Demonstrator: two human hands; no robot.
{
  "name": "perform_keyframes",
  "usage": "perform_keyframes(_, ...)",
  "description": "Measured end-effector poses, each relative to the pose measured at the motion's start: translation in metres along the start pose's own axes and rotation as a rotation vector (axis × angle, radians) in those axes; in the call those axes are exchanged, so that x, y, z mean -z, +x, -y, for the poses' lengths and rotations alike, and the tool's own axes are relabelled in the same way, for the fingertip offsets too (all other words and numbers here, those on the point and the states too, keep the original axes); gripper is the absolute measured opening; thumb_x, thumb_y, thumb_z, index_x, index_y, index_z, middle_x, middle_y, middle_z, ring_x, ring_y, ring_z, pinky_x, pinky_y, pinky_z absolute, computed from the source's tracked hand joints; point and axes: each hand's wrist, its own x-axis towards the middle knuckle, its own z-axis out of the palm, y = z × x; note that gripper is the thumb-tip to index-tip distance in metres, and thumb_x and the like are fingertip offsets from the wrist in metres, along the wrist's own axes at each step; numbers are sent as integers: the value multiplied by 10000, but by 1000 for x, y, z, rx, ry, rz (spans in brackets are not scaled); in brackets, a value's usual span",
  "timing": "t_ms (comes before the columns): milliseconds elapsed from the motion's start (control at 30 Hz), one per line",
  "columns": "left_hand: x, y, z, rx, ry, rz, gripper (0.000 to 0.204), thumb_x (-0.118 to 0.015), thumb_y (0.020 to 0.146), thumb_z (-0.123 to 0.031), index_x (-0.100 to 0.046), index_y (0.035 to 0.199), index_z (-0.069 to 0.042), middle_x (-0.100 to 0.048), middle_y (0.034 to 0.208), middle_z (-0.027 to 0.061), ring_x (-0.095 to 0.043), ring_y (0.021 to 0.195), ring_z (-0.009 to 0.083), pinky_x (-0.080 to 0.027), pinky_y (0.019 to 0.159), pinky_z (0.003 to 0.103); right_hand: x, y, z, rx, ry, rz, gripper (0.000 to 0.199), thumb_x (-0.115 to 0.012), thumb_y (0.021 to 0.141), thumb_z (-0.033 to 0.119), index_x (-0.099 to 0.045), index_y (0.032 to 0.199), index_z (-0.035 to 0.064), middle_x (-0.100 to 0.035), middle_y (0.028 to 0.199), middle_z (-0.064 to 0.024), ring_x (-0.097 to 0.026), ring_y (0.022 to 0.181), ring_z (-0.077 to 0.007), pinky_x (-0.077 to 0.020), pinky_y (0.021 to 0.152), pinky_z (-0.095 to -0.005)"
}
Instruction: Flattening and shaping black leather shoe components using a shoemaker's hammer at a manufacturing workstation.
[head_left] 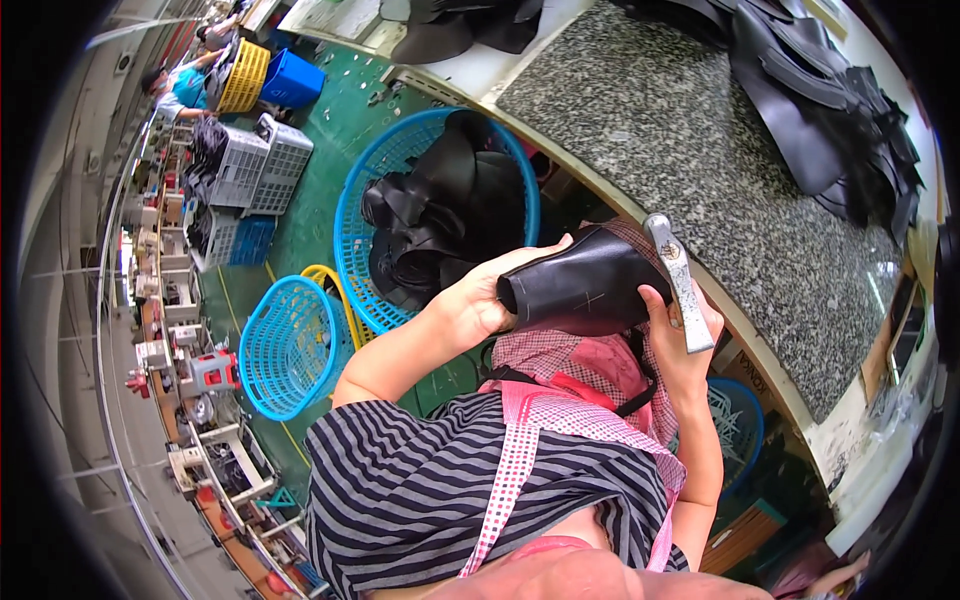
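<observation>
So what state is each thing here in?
Left hand: closed on the black piece
Right hand: holding the hammer, thumb against the black piece
Black piece: curled into a tube, left end open
Hammer: head showing, handle hidden
Large blue basket: holding heaped black pieces
Apron: worn

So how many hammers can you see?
1: the hammer is in the right hand, beside the black leather piece. Others could be hidden under the table.

Speckled grey stone tabletop set at upper right; green floor marked with yellow lines; row of brown workstations crowded with small machines at left.
</observation>
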Motion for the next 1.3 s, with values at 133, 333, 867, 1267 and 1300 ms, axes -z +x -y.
perform_keyframes(133,0,-18,5,-210,555,-195,520,-740,954,-275,-619,1357,29,-662,1361,130,-682,1184,182,-555,1047,368,-14,3,-3,30,-14,11,278,-802,916,178,-595,825,15,-549,603,-139,-558,489,-283,-446,507,-353)
perform_keyframes(333,53,-17,-16,97,-26,-722,428,-665,1017,-327,-656,1275,14,-700,1265,171,-712,1118,235,-579,1010,409,-21,10,2,-4,31,95,239,-810,903,163,-628,878,10,-584,630,-135,-563,499,-263,-461,523,-350)
perform_keyframes(867,-14,133,-114,-1014,2052,-269,259,-672,985,-118,-680,1221,-12,-685,1176,149,-676,1053,264,-532,926,361,76,-22,-1,-196,344,81,282,-635,1041,293,-633,1006,13,-563,745,32,-511,674,-61,-441,605,-240)
perform_keyframes(1267,-50,414,-24,-1191,2112,388,156,-727,903,-153,-754,1021,-54,-735,940,100,-683,946,314,-558,854,420,180,153,-34,-135,-60,-413,429,-461,1097,415,-570,906,46,-460,660,8,-438,610,-103,-355,569,-314)
perform_keyframes(1300,-59,400,-19,-1216,2119,481,128,-738,884,-141,-746,986,-64,-735,914,84,-686,904,293,-565,805,408,187,166,-41,-155,-59,-409,441,-461,1096,430,-573,909,46,-456,654,10,-435,609,-100,-356,568,-312)
